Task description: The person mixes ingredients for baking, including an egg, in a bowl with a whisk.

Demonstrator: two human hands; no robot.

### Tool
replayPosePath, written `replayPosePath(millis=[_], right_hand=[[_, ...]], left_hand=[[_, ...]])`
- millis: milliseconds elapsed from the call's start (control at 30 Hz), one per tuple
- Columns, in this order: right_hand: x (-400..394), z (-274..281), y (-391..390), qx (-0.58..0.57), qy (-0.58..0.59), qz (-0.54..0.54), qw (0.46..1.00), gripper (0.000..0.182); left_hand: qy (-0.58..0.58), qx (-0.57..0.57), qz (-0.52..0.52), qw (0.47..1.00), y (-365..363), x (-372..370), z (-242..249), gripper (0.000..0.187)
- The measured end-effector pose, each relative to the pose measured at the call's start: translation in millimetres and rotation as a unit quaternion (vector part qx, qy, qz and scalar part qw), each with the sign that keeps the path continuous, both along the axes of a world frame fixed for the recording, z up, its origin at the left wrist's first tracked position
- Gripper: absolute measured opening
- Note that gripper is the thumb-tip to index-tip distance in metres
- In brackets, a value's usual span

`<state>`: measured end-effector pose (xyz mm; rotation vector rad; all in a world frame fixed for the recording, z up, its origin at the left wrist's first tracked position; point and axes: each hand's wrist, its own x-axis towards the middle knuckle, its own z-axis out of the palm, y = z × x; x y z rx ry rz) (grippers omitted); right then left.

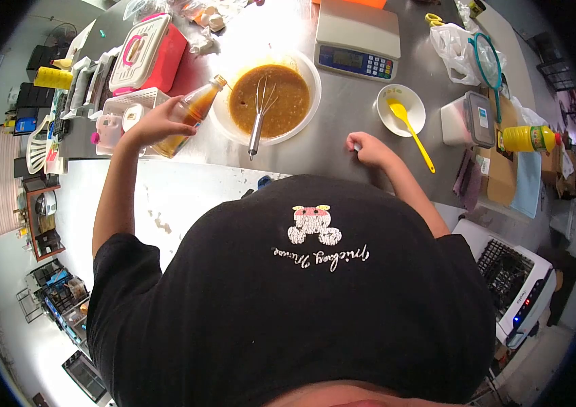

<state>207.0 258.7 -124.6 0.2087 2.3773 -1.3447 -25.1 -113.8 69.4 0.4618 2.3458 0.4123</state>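
Left hand (155,124) clamped on the amber bottle (189,115) — long axis tilted, neck toward the bowl (305,71) just right. Right hand (367,148) closed, resting on the bench (342,146), near the bowl.

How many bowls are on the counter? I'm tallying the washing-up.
2. A large white bowl of brown batter with a whisk sits centre, and a small white bowl holding a yellow spatula sits to its right. Clutter may hide more.
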Motion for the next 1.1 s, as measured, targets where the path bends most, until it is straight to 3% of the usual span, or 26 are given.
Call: replayPosePath(millis=[267, 367, 600, 800, 900, 1000, 1067, 1100], right_hand=[[-1, -11, 1, -0.048, 0.023, 0.012, 0.999, 0.024], [-4, 12, -3, 0.014, -0.007, 0.032, 0.999, 0.025], [-7, 15, -3, 0.022, -0.024, 0.040, 0.999, 0.024], [-5, 17, -7, 0.013, -0.017, 0.019, 1.000, 0.029], [-11, 27, -9, 0.018, 0.026, 0.053, 0.998, 0.030], [-32, 88, -34, 0.015, 0.235, -0.003, 0.972, 0.033], [-46, 132, -55, -0.018, 0.321, -0.020, 0.947, 0.032], [-52, 155, -66, -0.024, 0.357, -0.023, 0.933, 0.032]], left_hand=[[-0.029, 0.205, 0.083, 0.975, -12, 16, -19, 0.086], [-0.029, 0.222, 0.081, 0.971, -13, 23, -20, 0.084], [-0.039, 0.204, 0.090, 0.974, -19, 26, -23, 0.083], [-0.046, 0.254, 0.093, 0.962, -23, 28, -33, 0.080], [-0.043, 0.290, 0.094, 0.951, -20, 37, -31, 0.079], [0.016, 0.356, 0.074, 0.931, -8, 55, -30, 0.086], [-0.072, 0.399, 0.101, 0.908, 8, 73, -17, 0.088], [-0.002, 0.407, 0.051, 0.912, 3, 70, -38, 0.089]])
